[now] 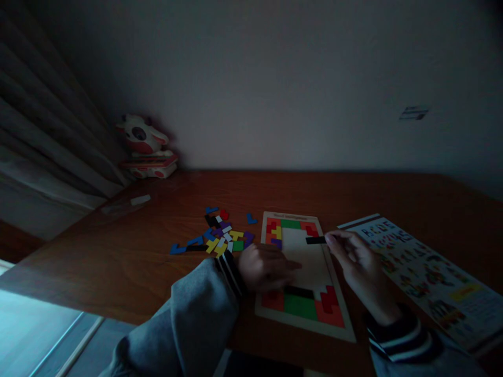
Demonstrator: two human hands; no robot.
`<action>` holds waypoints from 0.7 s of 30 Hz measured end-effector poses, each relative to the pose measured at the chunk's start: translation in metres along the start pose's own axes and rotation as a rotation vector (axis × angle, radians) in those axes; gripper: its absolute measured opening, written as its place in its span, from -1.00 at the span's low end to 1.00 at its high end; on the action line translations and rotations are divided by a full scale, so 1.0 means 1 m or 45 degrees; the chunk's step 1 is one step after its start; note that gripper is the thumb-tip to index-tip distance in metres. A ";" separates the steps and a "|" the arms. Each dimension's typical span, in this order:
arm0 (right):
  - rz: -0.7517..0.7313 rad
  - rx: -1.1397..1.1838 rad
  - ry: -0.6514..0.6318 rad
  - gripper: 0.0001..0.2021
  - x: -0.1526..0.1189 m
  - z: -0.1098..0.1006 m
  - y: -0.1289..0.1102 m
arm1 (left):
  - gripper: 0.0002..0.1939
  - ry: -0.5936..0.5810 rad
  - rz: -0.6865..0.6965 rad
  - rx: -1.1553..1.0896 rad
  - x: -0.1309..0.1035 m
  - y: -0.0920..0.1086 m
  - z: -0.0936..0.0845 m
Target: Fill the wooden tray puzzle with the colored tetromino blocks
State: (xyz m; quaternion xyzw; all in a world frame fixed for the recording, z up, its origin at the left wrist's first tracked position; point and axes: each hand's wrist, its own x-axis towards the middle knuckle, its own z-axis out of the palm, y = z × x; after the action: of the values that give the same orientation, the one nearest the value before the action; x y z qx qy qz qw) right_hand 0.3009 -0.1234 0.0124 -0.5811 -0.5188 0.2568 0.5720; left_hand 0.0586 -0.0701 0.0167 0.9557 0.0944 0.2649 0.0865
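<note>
My right hand (356,262) pinches a straight black puzzle piece (315,240) between thumb and fingers. It holds the piece at the right side of a wooden puzzle board (345,311). Over the left and middle part of this board is my left hand (265,267), slightly blurred, with the index finger stretched out and nothing visible in it. A green piece (301,307), a black bar (299,291) and a red piece (329,299) lie at the board's near end. Red, yellow, purple and green pieces line its far end and upper left. The board's middle is bare.
Left of the board lies a pile of loose coloured pieces (236,236). A printed pattern sheet (424,277) rests on the right of the wooden table (220,183). At the back left stand a cow-shaped toy (147,146) and, nearer, a small white object (140,200).
</note>
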 end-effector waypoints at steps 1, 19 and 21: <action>0.015 0.010 0.010 -0.67 0.000 0.000 0.000 | -0.69 0.020 -0.042 0.101 -0.001 -0.002 -0.003; 0.044 0.020 0.036 -0.66 0.003 -0.001 0.002 | -0.70 -0.419 -1.225 0.558 -0.032 -0.033 -0.056; 0.040 0.018 0.023 -0.67 0.003 -0.001 0.004 | -0.72 -0.385 -1.214 0.490 -0.032 -0.036 -0.054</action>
State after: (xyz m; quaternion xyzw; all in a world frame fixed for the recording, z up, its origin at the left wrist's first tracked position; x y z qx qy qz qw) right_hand 0.3035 -0.1203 0.0098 -0.5873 -0.5028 0.2643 0.5766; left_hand -0.0014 -0.0365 0.0386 0.8329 0.5514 0.0336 0.0332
